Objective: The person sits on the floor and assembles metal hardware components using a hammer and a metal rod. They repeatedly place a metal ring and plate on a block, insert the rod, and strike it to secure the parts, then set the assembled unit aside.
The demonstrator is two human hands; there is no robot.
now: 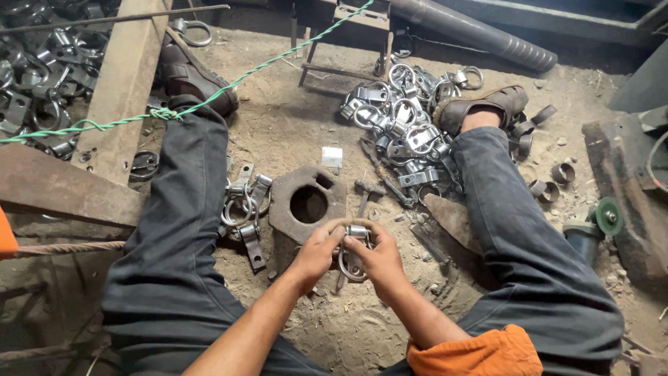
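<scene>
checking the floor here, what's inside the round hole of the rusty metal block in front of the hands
Inside the round hole of the rusty octagonal metal block only dark shadow shows; no part sits visibly in it, and its bottom cannot be made out. A small square notch cuts the rim. The block's near edge is covered by both hands.

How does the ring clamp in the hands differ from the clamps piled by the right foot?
The held ring clamp is single, lifted off the ground and gripped by both the left hand and right hand; the pile of clamps is many, loose on the dirt. Both are shiny metal with rings.

Dirt floor [292, 125], ring clamps [400, 122], iron block [306, 202]
</scene>
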